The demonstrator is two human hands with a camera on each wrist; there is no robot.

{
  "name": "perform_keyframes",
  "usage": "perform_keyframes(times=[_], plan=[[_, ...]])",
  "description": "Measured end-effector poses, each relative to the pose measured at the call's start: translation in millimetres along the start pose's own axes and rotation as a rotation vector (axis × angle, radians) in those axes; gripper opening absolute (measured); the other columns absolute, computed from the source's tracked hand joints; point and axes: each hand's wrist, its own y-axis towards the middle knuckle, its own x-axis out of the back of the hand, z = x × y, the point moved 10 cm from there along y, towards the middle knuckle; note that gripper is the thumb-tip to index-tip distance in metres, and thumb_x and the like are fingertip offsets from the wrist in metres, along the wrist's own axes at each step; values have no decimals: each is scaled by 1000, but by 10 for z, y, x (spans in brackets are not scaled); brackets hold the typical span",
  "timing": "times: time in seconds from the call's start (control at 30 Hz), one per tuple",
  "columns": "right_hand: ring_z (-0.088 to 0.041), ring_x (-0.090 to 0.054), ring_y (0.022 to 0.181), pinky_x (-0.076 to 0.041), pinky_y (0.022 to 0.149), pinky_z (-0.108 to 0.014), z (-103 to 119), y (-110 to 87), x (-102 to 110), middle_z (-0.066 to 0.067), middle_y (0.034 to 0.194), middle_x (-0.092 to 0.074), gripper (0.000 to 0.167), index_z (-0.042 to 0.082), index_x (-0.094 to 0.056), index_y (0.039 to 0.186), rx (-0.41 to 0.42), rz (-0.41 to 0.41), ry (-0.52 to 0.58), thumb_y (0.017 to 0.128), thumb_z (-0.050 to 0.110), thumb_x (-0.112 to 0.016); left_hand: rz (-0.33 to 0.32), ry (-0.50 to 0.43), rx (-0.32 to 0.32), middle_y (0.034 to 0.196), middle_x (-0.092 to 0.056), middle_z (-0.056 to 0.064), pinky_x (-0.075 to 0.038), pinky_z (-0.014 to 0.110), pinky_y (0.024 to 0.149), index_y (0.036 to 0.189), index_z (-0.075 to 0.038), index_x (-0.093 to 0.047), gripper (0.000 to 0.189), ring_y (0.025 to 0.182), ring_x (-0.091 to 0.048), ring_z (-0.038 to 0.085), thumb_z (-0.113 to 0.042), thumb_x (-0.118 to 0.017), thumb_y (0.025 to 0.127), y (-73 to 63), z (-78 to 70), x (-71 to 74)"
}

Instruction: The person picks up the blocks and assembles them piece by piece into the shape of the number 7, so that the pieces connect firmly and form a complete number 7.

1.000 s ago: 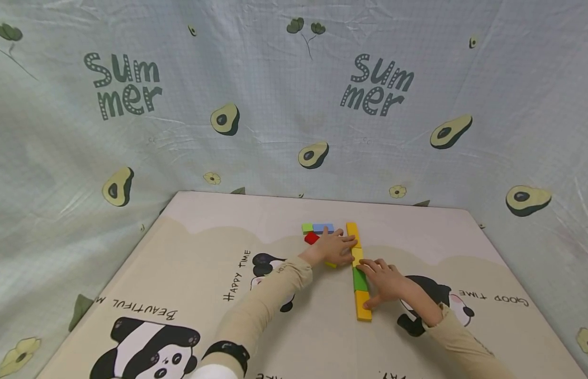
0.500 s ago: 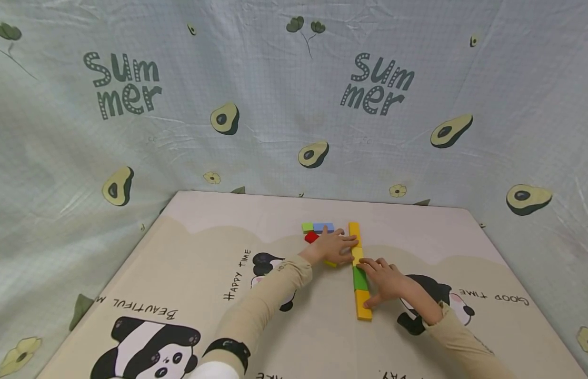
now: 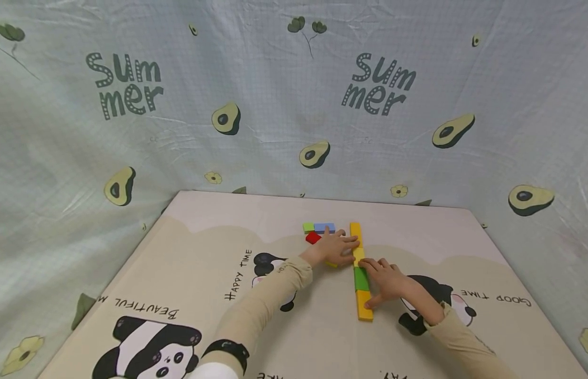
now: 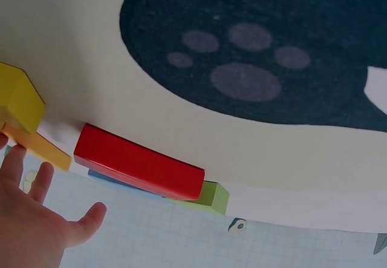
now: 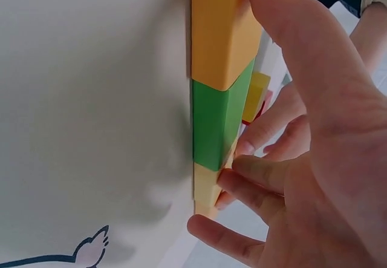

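A straight row of blocks runs away from me: a near orange block (image 3: 364, 311), a green block (image 3: 361, 280), a yellow block (image 3: 358, 253) and a far orange block (image 3: 355, 230). My left hand (image 3: 334, 248) reaches the row's left side, its spread fingertips at the yellow and far orange blocks. On the other side is my right hand (image 3: 387, 280), thumb at the near orange block and fingertips by the green and yellow ones. In the right wrist view, the fingers of my right hand (image 5: 320, 135) are extended along the row's side face.
Left of the row lie a red block (image 3: 313, 238), a light green block (image 3: 308, 228) and a blue block (image 3: 325, 228). Another yellow block (image 4: 18, 98) is partly covered by my left hand in the head view. A patterned curtain (image 3: 265, 95) hangs behind the table (image 3: 312, 337).
The far end of the row has shifted slightly to the right, so the row runs straighter. Both hands stay at nearly the same places.
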Motion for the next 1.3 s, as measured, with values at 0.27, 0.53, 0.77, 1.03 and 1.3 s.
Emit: perform_keyframes(times=[0.27, 0.53, 0.77, 1.03, 1.3], plan=[[-33, -39, 105, -38, 82, -57, -17, 3, 8, -16, 135, -33, 96, 1, -35, 130, 9, -24, -16, 59, 52, -75, -7, 88, 4, 147, -25, -8, -20, 54, 107, 139, -29, -30, 50, 135, -22, 20, -46, -34, 93, -100, -92, 124], [-33, -39, 105, -38, 83, -57, -8, 4, -4, -17, 134, -33, 96, 1, -36, 129, 9, -19, -2, 59, 52, -76, -71, 88, -60, 144, -32, -5, -23, 53, 105, 136, -28, -36, 45, 130, -30, 20, -43, -35, 94, -141, -110, 105], [-32, -39, 104, -39, 82, -56, -6, 6, 10, -16, 134, -34, 96, 1, -36, 129, 7, -15, -22, 58, 53, -75, -154, 52, -97, 138, -42, -4, -26, 48, 105, 134, -23, -41, 43, 124, -37, 18, -37, -40, 93, -251, -90, 258], [-32, -39, 104, -40, 82, -55, -17, 11, -3, -16, 135, -33, 96, 1, -36, 129, 2, 0, -17, 58, 53, -75, -223, 64, -99, 134, -46, -4, -31, 42, 102, 132, -21, -44, 41, 121, -40, 17, -34, -39, 94, -370, 43, 361], [-33, -39, 107, -39, 84, -55, -39, 29, -23, -16, 136, -32, 97, 2, -35, 130, -9, 14, -7, 58, 53, -75, -263, 0, -81, 130, -51, 1, -31, 43, 99, 129, -15, -48, 39, 120, -42, 22, -28, -43, 93, -443, 238, 398]])
